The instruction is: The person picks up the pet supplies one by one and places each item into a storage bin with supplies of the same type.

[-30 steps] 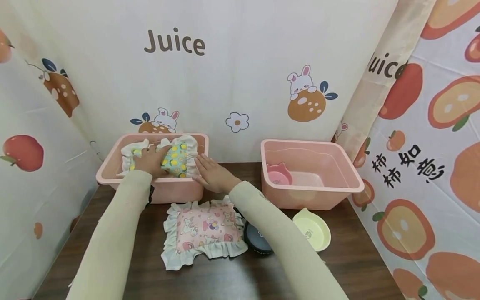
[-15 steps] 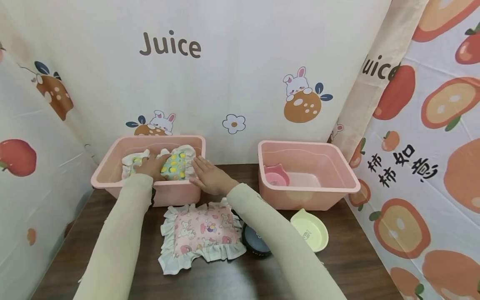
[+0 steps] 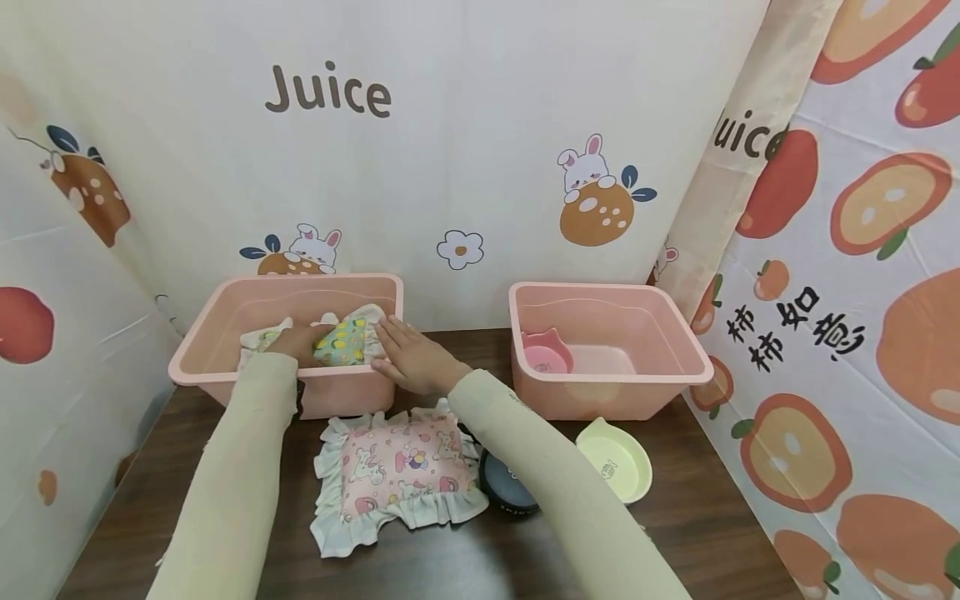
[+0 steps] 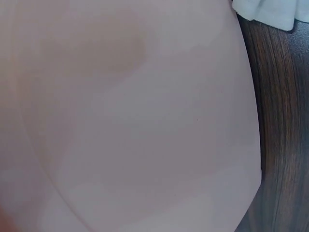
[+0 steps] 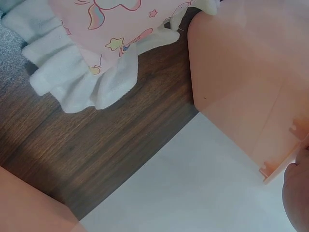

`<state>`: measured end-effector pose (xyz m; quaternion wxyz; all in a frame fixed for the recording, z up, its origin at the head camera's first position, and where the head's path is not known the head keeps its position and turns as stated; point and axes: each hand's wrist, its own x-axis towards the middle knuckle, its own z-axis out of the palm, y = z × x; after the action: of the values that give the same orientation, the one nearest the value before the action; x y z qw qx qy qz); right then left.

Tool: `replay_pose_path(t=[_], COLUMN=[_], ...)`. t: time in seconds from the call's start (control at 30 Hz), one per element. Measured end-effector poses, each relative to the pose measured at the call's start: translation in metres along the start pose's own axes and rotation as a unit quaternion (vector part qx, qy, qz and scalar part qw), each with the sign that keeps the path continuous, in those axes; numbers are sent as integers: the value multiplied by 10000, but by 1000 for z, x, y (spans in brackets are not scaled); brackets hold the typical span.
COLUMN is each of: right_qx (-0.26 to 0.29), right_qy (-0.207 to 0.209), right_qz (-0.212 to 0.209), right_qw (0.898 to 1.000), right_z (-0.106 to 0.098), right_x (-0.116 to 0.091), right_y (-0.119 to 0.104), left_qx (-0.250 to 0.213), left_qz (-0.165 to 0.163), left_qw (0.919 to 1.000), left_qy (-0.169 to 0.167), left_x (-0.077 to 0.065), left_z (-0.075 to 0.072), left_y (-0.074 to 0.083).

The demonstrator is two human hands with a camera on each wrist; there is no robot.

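A ruffled pillow (image 3: 341, 343) with a yellow-and-green fruit print lies in the left pink bin (image 3: 337, 396), dented across its middle. My left hand (image 3: 296, 342) presses on that middle from above, some of its fingertips hidden in the cloth. At the bin's right rim, my right hand (image 3: 412, 354) lies with straight fingers held together, its fingertips right by the pillow's white frill. The left wrist view is filled by the pale pink bin wall (image 4: 145, 121). Only a blurred bit of my right hand (image 5: 297, 186) shows in the right wrist view.
A pink ruffled pillow (image 3: 397, 467) lies on the dark wood table (image 3: 420, 567) before the left bin. Beside it are a dark round bowl (image 3: 506, 483) and a pale yellow bowl (image 3: 618, 462). Another pink bin (image 3: 600, 400) holds a pink bowl (image 3: 546, 354).
The fruit-print pillow has sunk lower into the left bin under my left hand. My right hand stays at the bin's right rim. The head view has shifted slightly right.
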<state>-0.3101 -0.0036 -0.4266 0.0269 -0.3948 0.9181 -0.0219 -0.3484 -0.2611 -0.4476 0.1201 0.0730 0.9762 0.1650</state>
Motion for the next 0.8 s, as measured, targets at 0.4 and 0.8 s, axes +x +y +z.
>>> replay_pose_path(t=[0.4, 0.8], right_qx=[-74, -128], right_qy=[31, 29], right_qz=[-47, -8], right_qw=[10000, 9999], right_z=[0, 0], right_x=[0, 0], right_y=[1, 0], left_qx=[430, 480], left_qz=[384, 361], left_qw=[9980, 9976], left_qy=[-254, -338], left_x=[0, -5], left_z=[-1, -3], left_y=[4, 9])
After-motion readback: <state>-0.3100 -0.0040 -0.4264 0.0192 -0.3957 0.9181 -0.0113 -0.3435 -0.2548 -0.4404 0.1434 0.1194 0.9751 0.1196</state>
